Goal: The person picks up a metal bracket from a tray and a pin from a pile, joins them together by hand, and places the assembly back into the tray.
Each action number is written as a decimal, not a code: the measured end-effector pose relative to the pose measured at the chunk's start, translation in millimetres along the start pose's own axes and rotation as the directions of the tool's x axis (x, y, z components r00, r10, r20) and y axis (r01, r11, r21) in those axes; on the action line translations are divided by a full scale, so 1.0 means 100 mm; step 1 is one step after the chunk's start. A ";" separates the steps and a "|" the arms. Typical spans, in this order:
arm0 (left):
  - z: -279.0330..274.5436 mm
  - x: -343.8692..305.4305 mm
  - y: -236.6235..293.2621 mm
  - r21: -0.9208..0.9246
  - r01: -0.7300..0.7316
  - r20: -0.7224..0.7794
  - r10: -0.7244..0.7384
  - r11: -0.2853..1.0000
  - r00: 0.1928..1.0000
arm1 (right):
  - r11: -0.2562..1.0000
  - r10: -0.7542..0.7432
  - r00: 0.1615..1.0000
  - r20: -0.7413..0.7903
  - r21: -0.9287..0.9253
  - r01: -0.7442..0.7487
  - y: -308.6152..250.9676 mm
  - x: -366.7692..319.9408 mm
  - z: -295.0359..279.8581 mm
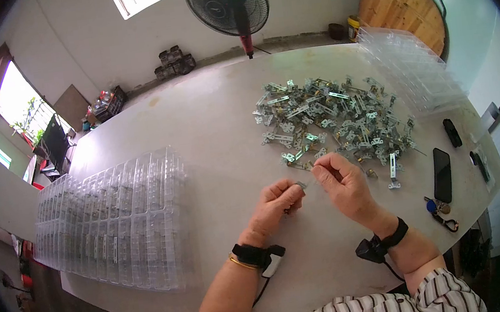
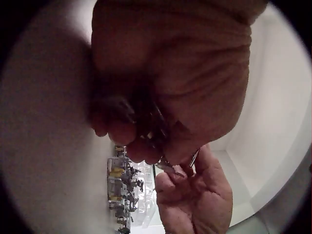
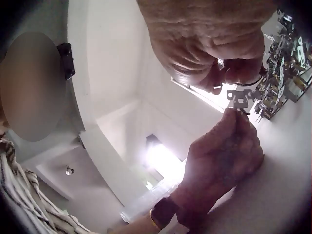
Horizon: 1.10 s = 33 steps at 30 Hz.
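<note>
Over the middle of the table, my left hand grips a small metal bracket, its flat holed end sticking up past thumb and forefinger. More metal pieces show dimly under the curled fingers in the left wrist view. Close by on the right, my right hand has thumb and forefinger pinched together on a small metal part, mostly hidden by the fingers. Just beyond both hands spreads a large heap of metal brackets, some with brass-coloured bits.
Clear plastic compartment trays, with metal parts in their cells, are at the left. More clear trays lie at the far right. A phone, keys and a black object lie near the right edge. Behind the table stands a fan.
</note>
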<state>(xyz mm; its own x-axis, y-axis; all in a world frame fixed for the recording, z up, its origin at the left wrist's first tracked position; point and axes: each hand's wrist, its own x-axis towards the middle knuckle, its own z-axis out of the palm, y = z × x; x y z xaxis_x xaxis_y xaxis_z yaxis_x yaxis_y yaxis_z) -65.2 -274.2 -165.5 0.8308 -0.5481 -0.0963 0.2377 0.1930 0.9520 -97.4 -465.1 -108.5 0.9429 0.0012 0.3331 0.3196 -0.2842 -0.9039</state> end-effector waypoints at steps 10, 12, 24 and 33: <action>-0.11 0.03 0.05 -0.309 -0.050 -0.026 0.044 0.950 0.999 | 0.987 0.156 0.979 0.132 0.019 -0.159 0.09 -0.01 0.04; -0.11 0.03 0.05 -0.305 -0.045 -0.028 0.038 0.951 0.999 | 0.985 0.168 0.976 0.136 0.009 -0.170 0.07 -0.01 0.03; -0.11 0.02 0.02 -0.248 -0.083 -0.023 0.079 0.965 0.997 | 0.982 0.165 0.973 0.159 -0.121 -0.146 0.07 -0.01 -0.02; -0.04 -0.02 0.11 0.010 -0.001 -0.014 0.001 1.000 1.000 | 0.967 0.256 0.936 0.244 -0.075 -0.245 0.02 0.02 -0.04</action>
<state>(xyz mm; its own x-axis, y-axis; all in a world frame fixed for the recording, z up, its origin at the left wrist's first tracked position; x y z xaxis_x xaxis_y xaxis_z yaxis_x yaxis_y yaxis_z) -62.4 -267.1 -156.2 0.8380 -0.5364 -0.0998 0.2320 0.1848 0.9550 -95.0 -470.0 -108.5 0.9867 0.1619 0.0150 0.0712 -0.3473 -0.9350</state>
